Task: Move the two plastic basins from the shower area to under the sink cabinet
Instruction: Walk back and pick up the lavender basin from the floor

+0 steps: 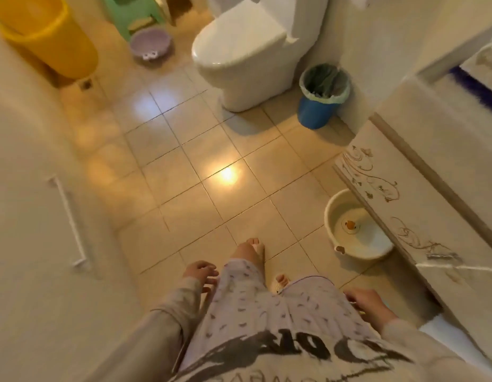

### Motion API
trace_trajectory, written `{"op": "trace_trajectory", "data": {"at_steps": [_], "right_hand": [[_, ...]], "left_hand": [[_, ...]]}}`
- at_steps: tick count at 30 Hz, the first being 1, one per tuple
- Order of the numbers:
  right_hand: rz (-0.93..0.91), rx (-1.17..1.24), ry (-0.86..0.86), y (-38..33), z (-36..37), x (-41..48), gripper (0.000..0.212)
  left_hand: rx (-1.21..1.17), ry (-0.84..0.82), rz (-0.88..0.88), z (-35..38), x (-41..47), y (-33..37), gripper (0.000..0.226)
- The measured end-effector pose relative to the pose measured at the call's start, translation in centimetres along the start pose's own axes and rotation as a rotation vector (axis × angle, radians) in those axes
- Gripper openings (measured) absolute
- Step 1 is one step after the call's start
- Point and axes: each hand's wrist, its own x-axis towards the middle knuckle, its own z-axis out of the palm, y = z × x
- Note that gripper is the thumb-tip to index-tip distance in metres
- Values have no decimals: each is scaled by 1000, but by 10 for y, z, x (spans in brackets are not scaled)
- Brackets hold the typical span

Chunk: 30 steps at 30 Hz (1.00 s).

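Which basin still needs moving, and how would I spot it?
Find the white toilet at the far end. Left of it, on the floor before the green stool, sits the purple basin. It is small and lilac, unlike the tall yellow bucket nearby.

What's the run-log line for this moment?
white basin: under cabinet | purple basin: far floor by toilet | left hand, right hand: empty

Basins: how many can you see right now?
2. A purple basin sits on the far floor beside the toilet; a white basin sits partly under the sink cabinet. More may be hidden.
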Motion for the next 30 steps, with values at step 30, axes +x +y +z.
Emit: {"op": "trace_trajectory", "data": {"at_steps": [30], "right_hand": [[-238,-540,-117,-290,189,-2,12]], "left_hand": [[-475,86,-29,-204,99,130,10]]}}
